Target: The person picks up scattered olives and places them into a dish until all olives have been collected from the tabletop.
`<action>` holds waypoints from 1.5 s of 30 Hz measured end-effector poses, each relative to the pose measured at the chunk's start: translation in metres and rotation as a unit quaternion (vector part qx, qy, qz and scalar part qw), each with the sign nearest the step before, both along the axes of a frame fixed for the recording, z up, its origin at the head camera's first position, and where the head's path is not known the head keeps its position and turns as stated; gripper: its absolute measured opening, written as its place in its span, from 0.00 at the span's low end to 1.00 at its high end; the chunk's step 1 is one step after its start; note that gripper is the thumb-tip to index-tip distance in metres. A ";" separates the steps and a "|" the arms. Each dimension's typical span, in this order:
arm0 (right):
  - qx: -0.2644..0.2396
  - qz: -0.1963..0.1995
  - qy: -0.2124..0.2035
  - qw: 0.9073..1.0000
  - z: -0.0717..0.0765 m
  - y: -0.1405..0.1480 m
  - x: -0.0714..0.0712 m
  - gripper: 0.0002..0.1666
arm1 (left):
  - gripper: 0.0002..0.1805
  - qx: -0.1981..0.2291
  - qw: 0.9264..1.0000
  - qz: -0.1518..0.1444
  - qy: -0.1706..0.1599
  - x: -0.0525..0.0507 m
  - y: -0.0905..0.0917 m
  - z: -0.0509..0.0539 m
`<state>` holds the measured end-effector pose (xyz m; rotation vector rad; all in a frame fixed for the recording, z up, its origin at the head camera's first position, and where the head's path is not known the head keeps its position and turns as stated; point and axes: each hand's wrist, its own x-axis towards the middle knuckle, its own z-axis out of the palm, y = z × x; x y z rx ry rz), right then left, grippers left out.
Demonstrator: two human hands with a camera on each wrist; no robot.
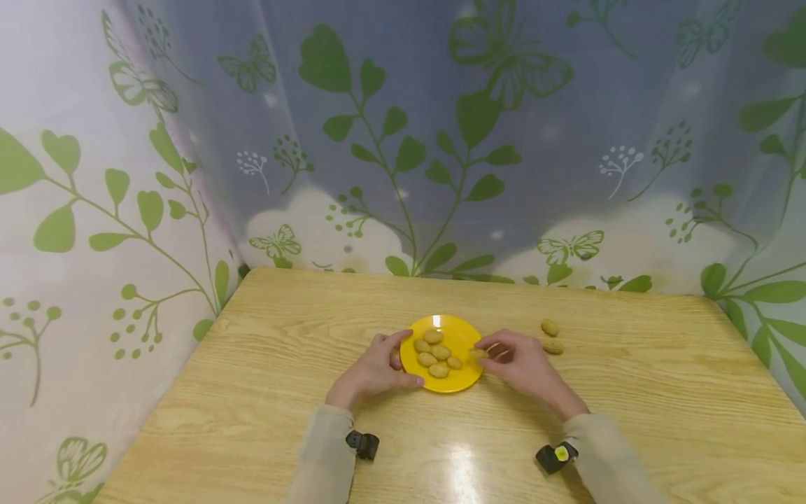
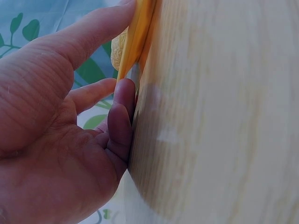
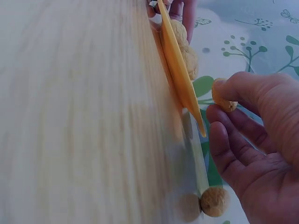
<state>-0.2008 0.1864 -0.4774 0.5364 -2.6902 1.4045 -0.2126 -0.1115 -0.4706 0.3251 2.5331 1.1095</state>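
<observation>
A round yellow plate stands on the table with several light-brown, wrinkled walnuts on it, mostly towards its left half. My left hand holds the plate's left edge, thumb at the near side and index finger at the far side. In the left wrist view, the thumb lies on the rim while the lower fingers rest by the table. My right hand pinches one walnut between thumb and fingers, just over the plate's right rim. Two other walnuts lie on the table beyond that hand, one at the back and one nearer.
The wooden table reaches back to a curtain printed with green leaves and butterflies, which also hangs along the left and right. Dark straps with small devices sit on both wrists, over beige sleeves.
</observation>
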 end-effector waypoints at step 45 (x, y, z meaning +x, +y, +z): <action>0.065 0.042 -0.045 0.996 -0.001 -0.021 -0.013 0.09 | 0.52 -0.003 1.000 -0.001 0.003 -0.001 -0.001 -0.002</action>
